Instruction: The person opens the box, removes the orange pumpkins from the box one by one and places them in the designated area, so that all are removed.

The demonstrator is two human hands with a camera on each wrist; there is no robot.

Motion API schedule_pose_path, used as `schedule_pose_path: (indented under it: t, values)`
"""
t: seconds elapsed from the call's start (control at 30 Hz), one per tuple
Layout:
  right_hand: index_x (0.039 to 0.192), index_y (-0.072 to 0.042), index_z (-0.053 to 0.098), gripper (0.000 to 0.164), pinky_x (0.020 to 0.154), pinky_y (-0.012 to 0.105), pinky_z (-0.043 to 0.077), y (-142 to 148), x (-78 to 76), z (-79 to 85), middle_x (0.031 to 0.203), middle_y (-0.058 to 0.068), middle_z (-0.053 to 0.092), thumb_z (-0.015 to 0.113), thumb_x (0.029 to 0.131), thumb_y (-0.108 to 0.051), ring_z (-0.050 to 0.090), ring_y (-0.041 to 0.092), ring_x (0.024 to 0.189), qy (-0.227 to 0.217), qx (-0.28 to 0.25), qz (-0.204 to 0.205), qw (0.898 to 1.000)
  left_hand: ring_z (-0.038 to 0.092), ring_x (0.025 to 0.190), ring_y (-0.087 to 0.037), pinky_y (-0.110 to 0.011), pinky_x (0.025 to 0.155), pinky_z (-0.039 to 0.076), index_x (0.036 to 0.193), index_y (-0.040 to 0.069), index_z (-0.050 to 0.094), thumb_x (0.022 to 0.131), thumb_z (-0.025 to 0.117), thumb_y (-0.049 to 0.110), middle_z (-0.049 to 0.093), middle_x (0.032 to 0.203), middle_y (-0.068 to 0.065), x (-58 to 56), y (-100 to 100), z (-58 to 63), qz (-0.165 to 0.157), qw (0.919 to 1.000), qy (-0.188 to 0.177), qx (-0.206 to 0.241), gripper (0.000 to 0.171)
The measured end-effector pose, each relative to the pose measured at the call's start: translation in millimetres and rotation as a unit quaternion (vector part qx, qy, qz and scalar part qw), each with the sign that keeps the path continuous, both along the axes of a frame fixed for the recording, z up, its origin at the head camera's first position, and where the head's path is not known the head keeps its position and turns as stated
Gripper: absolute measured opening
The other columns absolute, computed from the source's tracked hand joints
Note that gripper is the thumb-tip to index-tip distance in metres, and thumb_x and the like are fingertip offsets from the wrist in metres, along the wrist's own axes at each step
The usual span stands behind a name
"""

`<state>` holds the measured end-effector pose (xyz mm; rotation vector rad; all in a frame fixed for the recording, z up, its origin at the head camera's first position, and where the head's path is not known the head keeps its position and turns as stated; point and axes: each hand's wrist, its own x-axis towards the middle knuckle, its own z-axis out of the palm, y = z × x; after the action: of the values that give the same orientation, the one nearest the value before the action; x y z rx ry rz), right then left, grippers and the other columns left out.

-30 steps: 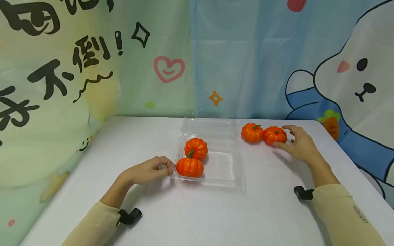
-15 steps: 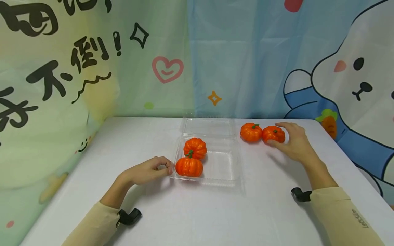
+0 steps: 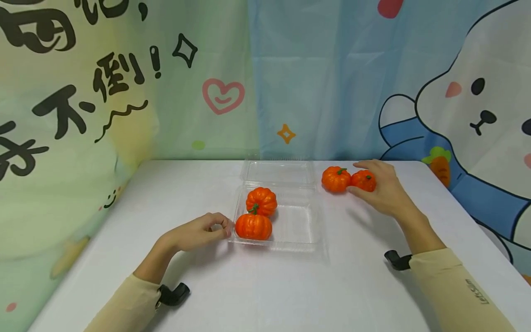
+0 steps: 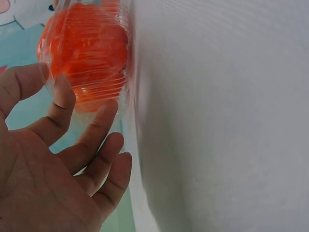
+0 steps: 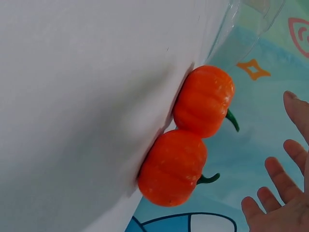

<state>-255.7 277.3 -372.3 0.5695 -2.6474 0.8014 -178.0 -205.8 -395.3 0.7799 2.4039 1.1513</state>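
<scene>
My left hand (image 3: pixel 201 232) is at the left rim of an open clear plastic box (image 3: pixel 296 223), its thumb and index fingertip pinching the edge. Two small orange pumpkins with green stems sit in the box's left half, one behind (image 3: pixel 261 201) and one in front (image 3: pixel 254 227). Through the ridged plastic wall, a pumpkin (image 4: pixel 89 46) shows in the left wrist view. Right of the box, two more pumpkins stand side by side, a left one (image 3: pixel 335 179) and a right one (image 3: pixel 363 180). My right hand (image 3: pixel 381 189) hovers over the right one, fingers spread and holding nothing; part of that pumpkin is hidden.
The box's clear lid (image 3: pixel 278 172) lies folded back toward the rear edge of the white table (image 3: pixel 265 286). A printed cloth backdrop (image 3: pixel 332 83) hangs right behind the table. Black wrist cameras stick out below both sleeves.
My right hand has moved left, from the side of the right pumpkin to over it, now covering more of it. My left hand has stayed at the box's rim. The head view has shifted slightly.
</scene>
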Motion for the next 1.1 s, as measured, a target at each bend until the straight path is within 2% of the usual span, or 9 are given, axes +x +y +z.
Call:
schedule_pose_path:
  t: [0.13, 0.37, 0.57, 0.67, 1.1]
  values:
    - [0.138, -0.006, 0.057, 0.06, 0.105, 0.074, 0.03, -7, -1.4, -1.4, 0.145, 0.024, 0.05, 0.084, 0.085, -0.017, 0.033, 0.05, 0.137, 0.011, -0.006, 0.019, 1.0, 0.053, 0.111, -0.024, -0.041, 0.097, 0.041, 0.098, 0.009, 0.067, 0.101, 0.055, 0.02, 0.065, 0.11, -0.002, 0.2, -1, -1.1, 0.002, 1.0, 0.004, 0.0, 0.017]
    - [0.139, -0.012, 0.058, 0.062, 0.105, 0.075, 0.032, -23, -4.4, -4.2, 0.151, 0.017, 0.046, 0.086, 0.084, -0.019, 0.028, 0.045, 0.143, -0.016, -0.002, 0.041, 0.999, 0.053, 0.113, -0.024, -0.043, 0.098, 0.041, 0.097, 0.01, 0.066, 0.101, 0.055, 0.021, 0.065, 0.111, -0.003, 0.7, -3, -2.9, 0.004, 1.0, -0.002, 0.0, 0.016]
    - [0.136, -0.009, 0.059, 0.062, 0.102, 0.075, 0.032, -32, -5.1, -1.8, 0.147, 0.02, 0.049, 0.088, 0.081, -0.017, 0.033, 0.048, 0.14, 0.022, -0.008, 0.083, 0.996, 0.053, 0.117, -0.024, -0.044, 0.101, 0.041, 0.098, 0.011, 0.066, 0.102, 0.056, 0.022, 0.065, 0.116, -0.003, -0.5, -3, -4.2, 0.006, 1.0, -0.003, 0.005, 0.016]
    - [0.137, -0.009, 0.059, 0.063, 0.102, 0.073, 0.033, -37, -5.5, -0.7, 0.146, 0.018, 0.05, 0.087, 0.082, -0.018, 0.033, 0.047, 0.139, 0.027, -0.017, 0.102, 0.994, 0.053, 0.115, -0.024, -0.044, 0.099, 0.041, 0.098, 0.012, 0.066, 0.102, 0.056, 0.021, 0.065, 0.113, -0.003, -1.8, -2, -4.1, 0.005, 1.0, -0.004, 0.005, 0.014]
    - [0.144, -0.014, 0.054, 0.067, 0.111, 0.075, 0.024, -67, -4.5, -3.9, 0.152, 0.013, 0.048, 0.084, 0.086, -0.027, 0.022, 0.045, 0.15, -0.035, -0.012, 0.121, 0.992, 0.052, 0.121, -0.025, -0.045, 0.101, 0.042, 0.101, 0.01, 0.067, 0.103, 0.056, 0.025, 0.065, 0.122, -0.005, 0.8, -2, -3.5, 0.007, 0.9999, -0.01, 0.001, 0.019]
